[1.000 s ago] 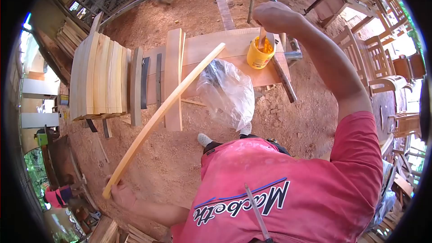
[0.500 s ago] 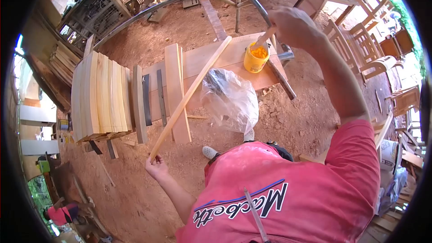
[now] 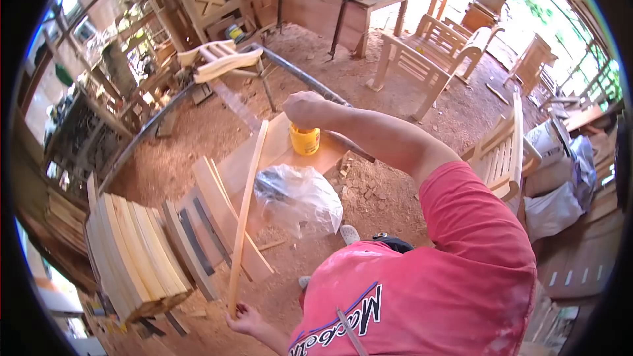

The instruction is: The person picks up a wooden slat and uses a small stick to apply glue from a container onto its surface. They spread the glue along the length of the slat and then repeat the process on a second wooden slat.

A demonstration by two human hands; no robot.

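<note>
A long thin wooden strip [image 3: 245, 211] slants up from my left hand [image 3: 245, 320], whose fingers are closed on its lower end. Its far end rests over the plywood board [image 3: 277, 133]. My right hand [image 3: 306, 111] is closed directly above the yellow container [image 3: 305, 140] and hides its opening; what it grips is hidden now. Beside the strip, a clear plastic bag [image 3: 300, 201] lies at the near edge of the board. Left of the strip are flat wooden pieces [image 3: 221, 207] and dark strips.
A stack of curved wooden pieces [image 3: 135, 250] stands at the left. Metal pipes [image 3: 303, 76] frame the work area. Slatted wooden chairs [image 3: 422, 66] stand at the upper right, and another chair [image 3: 494, 158] stands right of my arm. White sacks [image 3: 554, 211] lie at the right.
The view has swung to the right and up. My right hand has lowered to the yellow container; the stick seen in it before is out of sight. My left hand still holds the strip.
</note>
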